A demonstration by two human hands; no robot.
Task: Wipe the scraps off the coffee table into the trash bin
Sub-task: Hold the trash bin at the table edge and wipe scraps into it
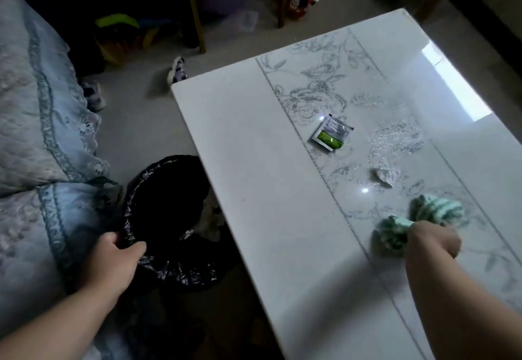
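Presently: scraps awaiting the sweep toward the bin.
Right hand (433,239) is clenching a striped green cloth (418,222) on the counter (254,161); left hand (120,258) is gripping the rim of the black-lined trash bin (166,218) just beside the counter's edge. A green sachet (332,132) and a crumpled paper bit (382,176) are lying well apart, so one pass risks missing one, and a brisk sweep may be flinging scraps past the rim onto the floor.
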